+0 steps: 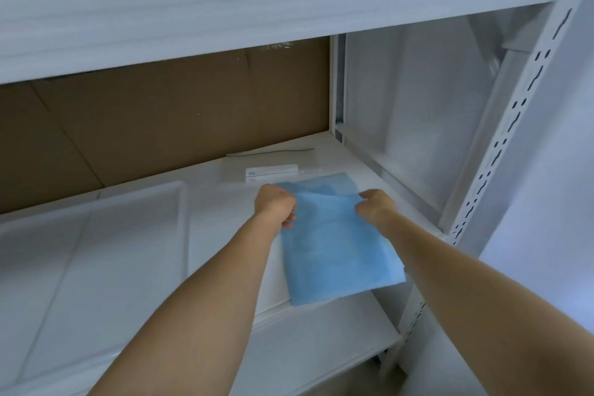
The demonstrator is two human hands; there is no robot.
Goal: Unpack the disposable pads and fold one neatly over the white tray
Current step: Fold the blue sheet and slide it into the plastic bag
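White metal shelving (pixel 501 151), cardboard backing (pixel 160 125) far | blue disposable pad (pixel 337 254) (folded, hanging past near shelf edge) right of centre | left hand (pixel 274 206) gripping pad's far-left corner | right hand (pixel 374 206) pinching far-right corner | white tray (pixel 180 235) left, apart from pad | small white box (pixel 271 172) just beyond.

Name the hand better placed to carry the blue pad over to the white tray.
Left, probably. The left hand grips the blue pad on the edge facing the white tray, which lies to its left. The right hand pinches the far edge, away from the tray.
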